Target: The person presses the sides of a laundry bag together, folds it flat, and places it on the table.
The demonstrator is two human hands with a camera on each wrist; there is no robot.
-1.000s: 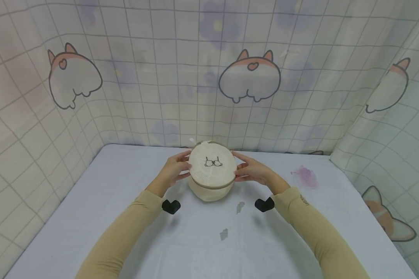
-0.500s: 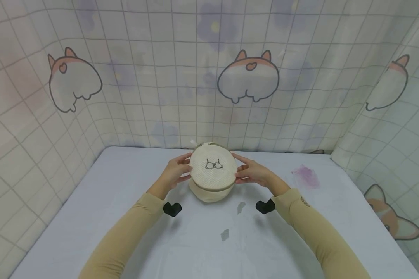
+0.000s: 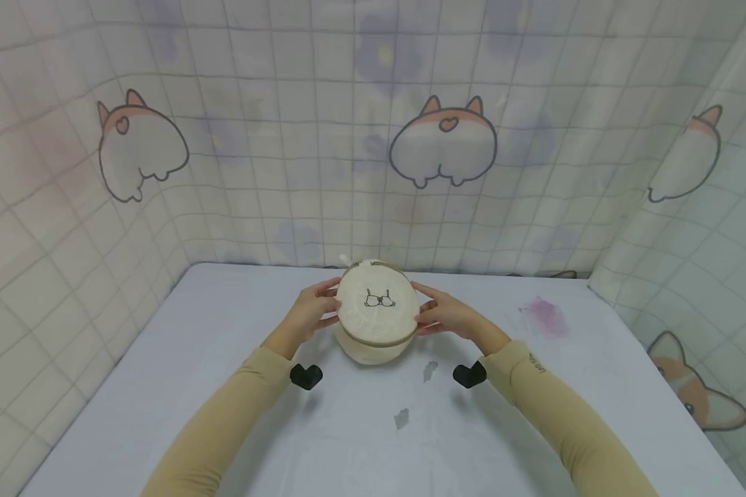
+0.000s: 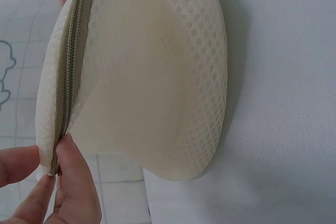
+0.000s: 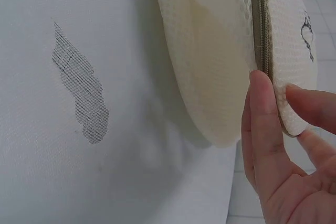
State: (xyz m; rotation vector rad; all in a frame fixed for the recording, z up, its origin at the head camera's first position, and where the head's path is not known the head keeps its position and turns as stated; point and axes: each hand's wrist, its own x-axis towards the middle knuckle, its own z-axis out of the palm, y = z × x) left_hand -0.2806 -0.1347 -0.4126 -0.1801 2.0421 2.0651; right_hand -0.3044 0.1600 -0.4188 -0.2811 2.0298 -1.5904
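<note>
A round cream mesh laundry bag [image 3: 378, 321] stands near the far edge of the table, its lid tilted toward me and printed with a small bra drawing. A tan zipper [image 4: 72, 56] runs round the lid's rim and looks closed along the stretch that shows. At the left rim my left hand [image 3: 311, 308] pinches the lid's edge between thumb and fingers. My right hand [image 3: 450, 316] pinches the opposite edge the same way. The mesh body [image 5: 205, 66] sags below the lid and rests on the table; its inside cannot be made out.
The white tabletop [image 3: 348, 442] bears two grey patches [image 3: 401, 418] and a pink stain [image 3: 545, 316]. A checked curtain with corgi drawings [image 3: 444, 148] hangs behind and on both sides. Black heart shapes [image 3: 307, 377] appear beside the wrists.
Both hands keep their hold on the laundry bag's rim. The whole head view shifts slightly downward; the bag stays at the same place on the table.
</note>
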